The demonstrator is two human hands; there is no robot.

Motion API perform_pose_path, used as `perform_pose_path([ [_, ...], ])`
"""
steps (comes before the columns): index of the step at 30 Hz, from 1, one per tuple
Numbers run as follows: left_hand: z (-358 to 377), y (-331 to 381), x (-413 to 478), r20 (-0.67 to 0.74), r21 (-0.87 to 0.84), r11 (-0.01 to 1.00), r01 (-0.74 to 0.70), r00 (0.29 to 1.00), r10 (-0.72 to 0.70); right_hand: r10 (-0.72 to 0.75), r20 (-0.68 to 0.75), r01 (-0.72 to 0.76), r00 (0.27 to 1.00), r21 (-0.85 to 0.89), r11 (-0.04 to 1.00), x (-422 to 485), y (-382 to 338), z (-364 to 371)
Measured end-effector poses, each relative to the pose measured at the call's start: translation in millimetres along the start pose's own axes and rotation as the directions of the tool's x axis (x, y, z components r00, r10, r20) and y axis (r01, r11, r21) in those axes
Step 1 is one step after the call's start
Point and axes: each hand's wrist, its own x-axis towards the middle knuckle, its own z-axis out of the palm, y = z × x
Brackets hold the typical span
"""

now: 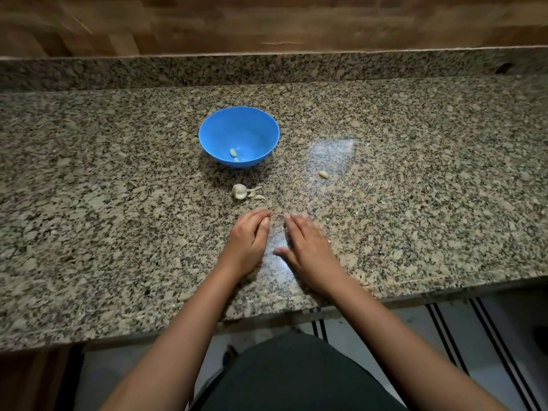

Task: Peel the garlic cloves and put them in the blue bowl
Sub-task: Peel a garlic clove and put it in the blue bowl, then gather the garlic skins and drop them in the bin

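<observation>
Your right hand point(308, 250) was smeared by motion, its fingertips point(292, 221) without clear outline. Your left hand point(249, 241) stood on edge with its palm turned away, so whether it held anything could not be told. The blue bowl point(237, 129) hid part of the lower garlic clove point(236, 159) behind its near wall. The bottom edge cut off both your forearms, and the wooden wall point(267, 22) was blurred.

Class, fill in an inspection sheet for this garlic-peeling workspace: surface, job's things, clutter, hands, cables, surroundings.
Surface: speckled granite counter, with a glare patch.
Job's things: blue bowl holding peeled cloves; partial garlic bulb in front of it; loose clove to the right.
Clutter: papery skins beside the bulb.
Hands: left hand and right hand low at the counter, apart, nothing visibly held; the right is blurred.
Cables: nothing seen.
Surroundings: wooden wall behind; striped floor below.
</observation>
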Motion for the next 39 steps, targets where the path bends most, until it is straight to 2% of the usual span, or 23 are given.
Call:
perform_pose_path([
  [4,-2,-2,-3,0.041,-0.010,1.000,-0.014,0.999,0.014,-0.041,-0.166,0.076,0.985,0.212,0.974,-2,-3,0],
  [7,1,-2,-8,0.104,0.058,0.997,-0.041,0.994,0.034,-0.131,-0.270,0.172,0.954,0.133,0.976,-13,-7,-3],
  [10,5,-3,-14,0.224,0.246,0.959,-0.138,0.971,0.083,-0.138,-0.272,0.165,0.952,0.078,0.983,-14,-5,-7],
  [13,9,-3,-18,0.370,0.496,0.841,-0.216,0.929,0.021,0.041,-0.271,0.011,0.962,0.189,0.982,-9,1,-13],
  [15,13,-1,-18,0.405,0.602,0.762,-0.238,0.914,-0.035,0.197,-0.280,-0.108,0.940,0.304,0.947,-6,6,-20],
  [19,25,5,3,0.401,0.601,0.766,-0.229,0.915,-0.041,0.483,-0.214,-0.284,0.849,0.586,0.759,-3,19,-35],
  [23,45,17,37,0.444,0.588,0.749,-0.306,0.896,0.017,0.599,-0.184,-0.294,0.780,0.737,0.609,0,26,-46],
  [26,55,27,47,0.473,0.532,0.758,-0.379,0.875,0.105,0.650,-0.176,-0.292,0.739,0.786,0.545,0,33,-50],
  [28,59,27,44,0.444,0.433,0.807,-0.402,0.874,0.196,0.659,-0.173,-0.288,0.732,0.798,0.529,-2,37,-51],
  [31,57,23,28,0.247,0.309,0.869,-0.387,0.915,0.319,0.649,-0.100,-0.295,0.754,0.832,0.470,-2,40,-49],
  [34,57,20,11,0.120,0.346,0.856,-0.384,0.923,0.365,0.636,-0.019,-0.310,0.772,0.862,0.401,1,40,-47],
  [39,58,19,-2,0.025,0.379,0.865,-0.329,0.938,0.346,0.593,0.064,-0.291,0.803,0.910,0.295,3,39,-52],
])
